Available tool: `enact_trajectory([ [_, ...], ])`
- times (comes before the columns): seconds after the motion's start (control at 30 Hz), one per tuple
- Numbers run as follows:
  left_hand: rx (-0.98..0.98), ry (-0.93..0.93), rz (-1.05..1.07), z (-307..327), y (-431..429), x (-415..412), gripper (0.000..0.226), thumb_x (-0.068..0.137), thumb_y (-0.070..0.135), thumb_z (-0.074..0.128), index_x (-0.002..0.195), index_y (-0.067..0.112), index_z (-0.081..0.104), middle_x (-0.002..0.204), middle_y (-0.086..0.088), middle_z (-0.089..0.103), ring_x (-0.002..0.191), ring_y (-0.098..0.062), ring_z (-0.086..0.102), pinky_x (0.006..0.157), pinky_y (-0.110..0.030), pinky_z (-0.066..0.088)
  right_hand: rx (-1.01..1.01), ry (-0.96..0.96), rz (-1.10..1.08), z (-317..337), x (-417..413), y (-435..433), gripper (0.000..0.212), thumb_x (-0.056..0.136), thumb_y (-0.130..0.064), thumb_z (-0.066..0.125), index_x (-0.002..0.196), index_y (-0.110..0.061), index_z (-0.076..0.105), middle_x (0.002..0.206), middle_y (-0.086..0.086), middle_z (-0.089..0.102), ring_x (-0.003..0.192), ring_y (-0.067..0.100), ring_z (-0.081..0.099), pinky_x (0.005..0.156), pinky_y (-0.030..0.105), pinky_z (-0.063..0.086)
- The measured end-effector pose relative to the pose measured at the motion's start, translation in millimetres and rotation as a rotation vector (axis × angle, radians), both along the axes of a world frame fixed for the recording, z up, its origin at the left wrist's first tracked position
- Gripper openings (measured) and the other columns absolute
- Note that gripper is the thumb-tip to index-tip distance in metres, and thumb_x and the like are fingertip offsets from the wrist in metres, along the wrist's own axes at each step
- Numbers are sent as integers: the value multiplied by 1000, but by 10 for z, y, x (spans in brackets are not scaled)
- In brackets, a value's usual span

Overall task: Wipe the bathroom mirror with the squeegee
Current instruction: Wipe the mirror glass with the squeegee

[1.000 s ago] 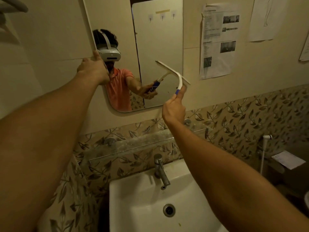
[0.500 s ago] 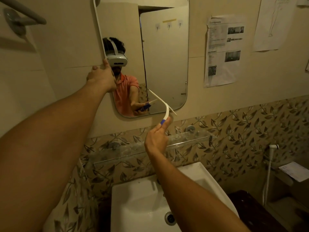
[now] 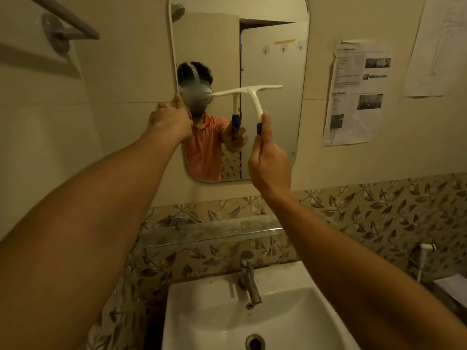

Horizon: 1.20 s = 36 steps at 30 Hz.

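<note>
Nearest: white sink [image 3: 202, 311] at bottom centre, chrome tap [image 3: 249, 276] at its back edge. Above that a glass shelf [image 3: 214, 234] runs along the leaf-pattern tile band.

Right hand [image 3: 269, 160] is closed around the blue grip end of the squeegee [image 3: 255, 97], thumb running up the white stem. Handle roughly upright, leaning slightly left toward the top. Blade is about horizontal at the top, lying against the glass at mid-height of the mirror [image 3: 278, 59]; its reflection meets it along the blade edge.

Left hand [image 3: 170, 120] is on the mirror's left edge, fingers curled around the rim, thumb up along the frame; gripping the edge, not holding any object.

Mirror is wall-mounted, rounded corners, directly above the shelf. Printed paper sheet [image 3: 358, 92] is taped to the wall right of it; towel bar [image 3: 65, 26] upper left
</note>
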<state>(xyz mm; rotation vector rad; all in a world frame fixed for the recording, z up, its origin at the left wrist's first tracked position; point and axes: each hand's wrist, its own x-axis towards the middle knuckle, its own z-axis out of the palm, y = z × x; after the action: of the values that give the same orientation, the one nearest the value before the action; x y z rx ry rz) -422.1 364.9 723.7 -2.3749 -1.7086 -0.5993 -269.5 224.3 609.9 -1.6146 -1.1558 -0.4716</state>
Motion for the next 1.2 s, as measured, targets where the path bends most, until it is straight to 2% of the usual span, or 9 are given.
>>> enact_trajectory([
  [0.13, -6, -15, 13, 13, 5, 11, 97, 95, 28, 61, 159, 21, -12, 161, -31, 4, 143, -48, 26, 109, -54, 37, -155, -223, -41, 101, 137, 74, 65, 109, -34, 31, 160, -39, -10, 76, 8, 53, 60, 21, 54, 53, 37, 51],
  [0.33, 6, -23, 60, -24, -10, 39, 99, 93, 33, 62, 159, 26, -12, 163, -27, 1, 144, -47, 25, 109, -53, 36, -210, -302, -39, -172, 428, 202, 84, 107, -26, 43, 154, -47, -24, 78, 10, 52, 54, 19, 50, 48, 35, 48],
  [0.4, 7, -24, 79, -42, -5, 55, 102, 92, 28, 64, 158, 27, -13, 163, -25, -1, 144, -47, 24, 109, -54, 36, -226, -310, -5, -260, 508, 201, 87, 107, -27, 45, 152, -48, -26, 79, 10, 52, 54, 19, 51, 49, 36, 51],
  [0.5, 2, -19, 118, -49, -15, 90, 104, 92, 28, 66, 158, 29, -14, 164, -23, 0, 144, -46, 25, 109, -54, 37, -249, -320, 29, -414, 625, 161, 79, 108, -28, 42, 157, -46, -17, 80, 10, 49, 54, 19, 51, 48, 36, 52],
  [0.6, -13, -21, 151, -57, -52, 143, 104, 92, 23, 64, 158, 29, -15, 164, -22, -2, 146, -46, 22, 111, -55, 34, -288, -343, 27, -615, 758, 133, 81, 107, -24, 44, 158, -44, -15, 80, 11, 48, 52, 18, 46, 47, 32, 44],
  [0.8, -20, -16, 185, -58, -74, 188, 103, 92, 23, 64, 158, 29, -15, 164, -22, -2, 146, -46, 22, 110, -58, 35, -408, -389, 30, -884, 957, 18, 90, 105, -23, 48, 155, -44, -24, 83, 11, 49, 52, 11, 38, 44, 24, 26],
  [0.97, -25, -17, 195, -52, -80, 194, 103, 92, 20, 63, 157, 31, -16, 165, -21, 1, 144, -46, 25, 109, -58, 37, -476, -397, 41, -1085, 1092, -114, 97, 105, -29, 50, 150, -44, -34, 83, 7, 50, 54, 10, 43, 50, 26, 38],
  [1.1, -44, -21, 198, -46, -92, 193, 102, 92, 19, 62, 157, 31, -17, 165, -20, -2, 145, -46, 25, 109, -58, 37, -509, -422, 18, -1183, 1165, -259, 98, 106, -30, 47, 142, -45, -43, 76, 3, 47, 50, 8, 38, 44, 22, 26],
  [1.2, -54, -26, 197, -41, -99, 196, 102, 92, 16, 61, 157, 31, -16, 165, -20, -3, 145, -46, 24, 109, -57, 38, -512, -435, 40, -1122, 1179, -296, 89, 107, -36, 43, 148, -44, -35, 77, 4, 48, 51, 11, 43, 44, 23, 33],
])
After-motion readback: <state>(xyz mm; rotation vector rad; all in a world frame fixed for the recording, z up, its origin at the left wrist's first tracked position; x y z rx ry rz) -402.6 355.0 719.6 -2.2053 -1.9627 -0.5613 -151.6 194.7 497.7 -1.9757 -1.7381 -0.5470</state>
